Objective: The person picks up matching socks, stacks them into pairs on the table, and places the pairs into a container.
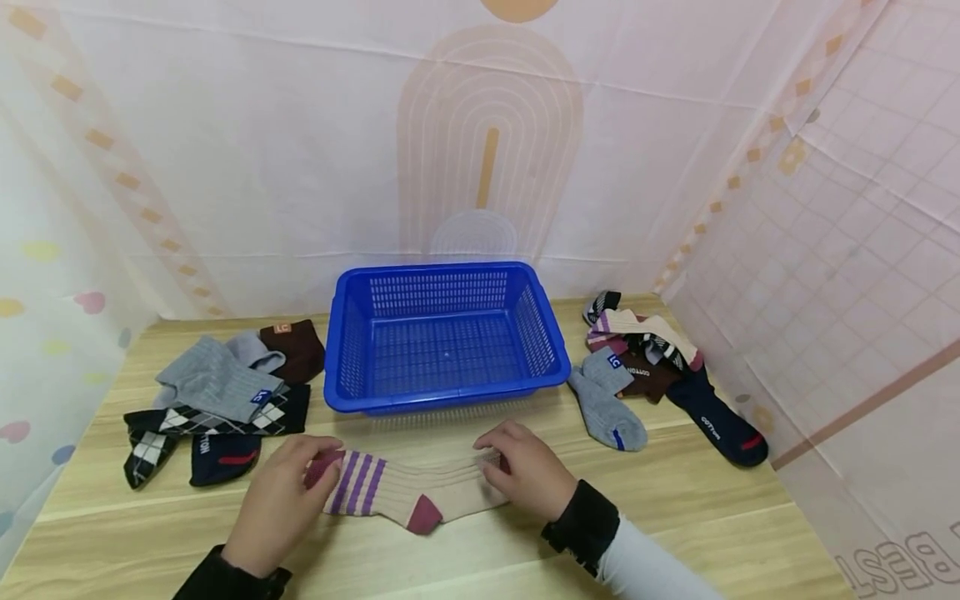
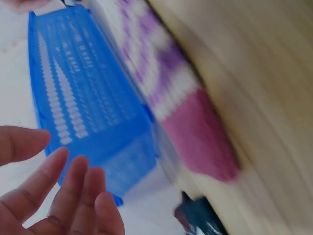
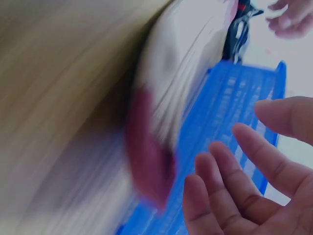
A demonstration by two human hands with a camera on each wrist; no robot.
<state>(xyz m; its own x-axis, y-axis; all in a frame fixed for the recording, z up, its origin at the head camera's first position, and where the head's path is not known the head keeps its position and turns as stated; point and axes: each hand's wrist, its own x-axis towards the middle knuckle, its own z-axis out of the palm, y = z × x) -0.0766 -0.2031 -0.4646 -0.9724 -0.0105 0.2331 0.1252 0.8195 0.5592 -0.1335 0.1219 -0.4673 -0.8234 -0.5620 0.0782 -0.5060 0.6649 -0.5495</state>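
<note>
A cream sock [image 1: 405, 483] with purple stripes and maroon ends and heel lies stretched sideways on the table in front of the basket. My left hand [image 1: 281, 492] is over its striped end, fingers loosely bent and apart. Over the other end hovers my right hand [image 1: 528, 471], thumb and fingers spread. Both wrist views show the left hand [image 2: 63, 196] and right hand [image 3: 244, 186] holding nothing, with the sock [image 2: 200, 137] beside them. That sock is blurred in the right wrist view.
A blue plastic basket [image 1: 450, 392] stands behind the sock. Left of it is a pile of socks, with a grey sock [image 1: 217, 379] on top. More socks lie at right, among them a grey one [image 1: 603, 404] and a navy one [image 1: 716, 421]. Patterned cloth [image 1: 300, 167] hangs behind.
</note>
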